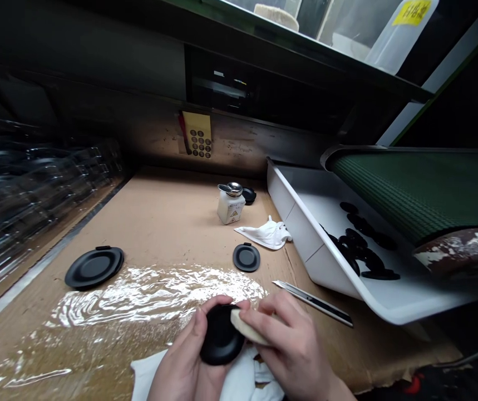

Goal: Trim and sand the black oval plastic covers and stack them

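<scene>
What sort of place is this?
Probably a factory workbench for finishing small parts: a white plastic tray of round black discs, a green belt conveyor, a white hazard-labelled bottle with metal dispenser top.

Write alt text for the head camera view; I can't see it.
Two bare hands work over a cardboard bench: the left hand holds a black round disc while the right hand presses a pale pad against it. A white tray of black discs sits to the right, beside a utility knife.
</scene>
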A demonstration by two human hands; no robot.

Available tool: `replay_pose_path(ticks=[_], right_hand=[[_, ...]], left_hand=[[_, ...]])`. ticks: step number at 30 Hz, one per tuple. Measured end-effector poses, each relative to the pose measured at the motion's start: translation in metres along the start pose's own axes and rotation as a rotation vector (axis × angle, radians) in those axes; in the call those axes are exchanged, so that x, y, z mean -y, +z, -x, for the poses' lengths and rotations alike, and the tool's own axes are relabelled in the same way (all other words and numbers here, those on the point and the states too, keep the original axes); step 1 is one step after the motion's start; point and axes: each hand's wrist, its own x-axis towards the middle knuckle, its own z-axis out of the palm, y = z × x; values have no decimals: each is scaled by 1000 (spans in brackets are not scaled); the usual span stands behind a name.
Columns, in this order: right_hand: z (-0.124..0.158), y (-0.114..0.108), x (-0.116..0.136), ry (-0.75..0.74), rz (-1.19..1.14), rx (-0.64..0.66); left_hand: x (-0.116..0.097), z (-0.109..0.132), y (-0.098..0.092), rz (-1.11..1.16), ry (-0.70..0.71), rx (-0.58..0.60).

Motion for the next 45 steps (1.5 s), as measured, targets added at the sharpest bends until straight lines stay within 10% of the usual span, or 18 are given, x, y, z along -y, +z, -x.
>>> replay_pose_path(ticks=[17,27,34,45], right_hand=[[0,-23,-12,-39,-78,3],[4,24,22,-133,47,-220],[12,-7,7,-136,81,63],[-34,24,35,57,88,-174]], left_hand=[[1,1,2,40,-15,-33],[3,2,3,9,-13,-12],[4,0,0,67,-13,15],[3,-1,1,149,-22,62]])
